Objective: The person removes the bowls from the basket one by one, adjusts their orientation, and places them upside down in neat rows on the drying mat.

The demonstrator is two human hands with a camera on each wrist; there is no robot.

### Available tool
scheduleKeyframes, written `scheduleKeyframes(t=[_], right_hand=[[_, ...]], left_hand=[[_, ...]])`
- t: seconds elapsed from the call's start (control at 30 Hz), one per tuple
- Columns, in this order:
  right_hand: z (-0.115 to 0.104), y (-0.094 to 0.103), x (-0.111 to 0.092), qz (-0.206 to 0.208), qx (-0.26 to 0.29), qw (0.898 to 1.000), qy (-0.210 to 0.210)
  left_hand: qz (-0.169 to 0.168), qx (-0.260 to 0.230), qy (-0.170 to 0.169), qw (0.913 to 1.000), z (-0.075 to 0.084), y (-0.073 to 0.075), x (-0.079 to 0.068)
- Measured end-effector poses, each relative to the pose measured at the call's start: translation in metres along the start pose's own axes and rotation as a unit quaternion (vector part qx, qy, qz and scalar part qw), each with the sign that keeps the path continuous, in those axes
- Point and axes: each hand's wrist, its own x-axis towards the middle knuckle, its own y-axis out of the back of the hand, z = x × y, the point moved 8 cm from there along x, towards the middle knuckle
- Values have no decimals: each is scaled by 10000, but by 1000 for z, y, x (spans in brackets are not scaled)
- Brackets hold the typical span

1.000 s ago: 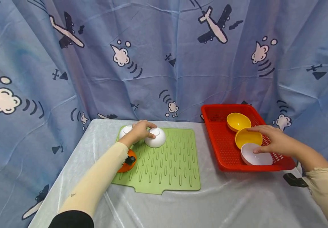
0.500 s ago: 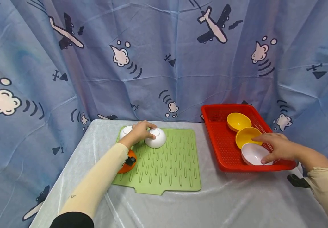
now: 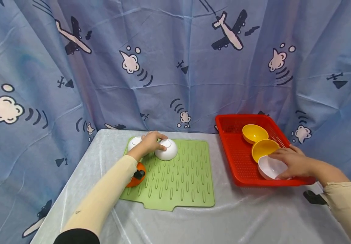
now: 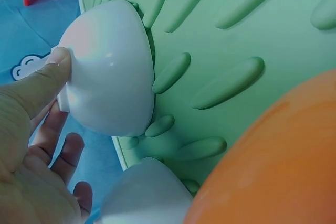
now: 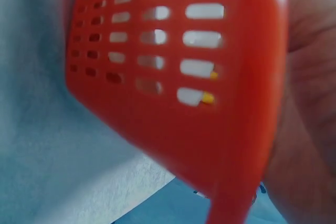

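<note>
While left grip stays put, right grip lower; nearer white bowl

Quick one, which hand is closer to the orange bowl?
Left. The left hand is just beyond the orange bowl, on an upturned white bowl. The right hand is well to its right, at the red basket.
</note>
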Motion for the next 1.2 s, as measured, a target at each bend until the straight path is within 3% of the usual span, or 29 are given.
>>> scheduleKeyframes(t=[0.43,0.6,0.77,1.0,1.2], right_hand=[[-2,-1,1,-64,-90,9990,-433],[-3,4,-1,409,12,9982,-448],[-14,13,-6,991,460,9929,-466],[-38,33,-7,1884,830,9770,-563],[-67,45,-1,2289,1150,9642,-689]], left_hand=[[18,21,-158,9999,2,0,2],[48,16,-116,9999,3,2,2],[59,85,-16,9999,2,2,0],[186,-14,174,9997,1,2,-7],[247,33,89,9997,5,2,-11]])
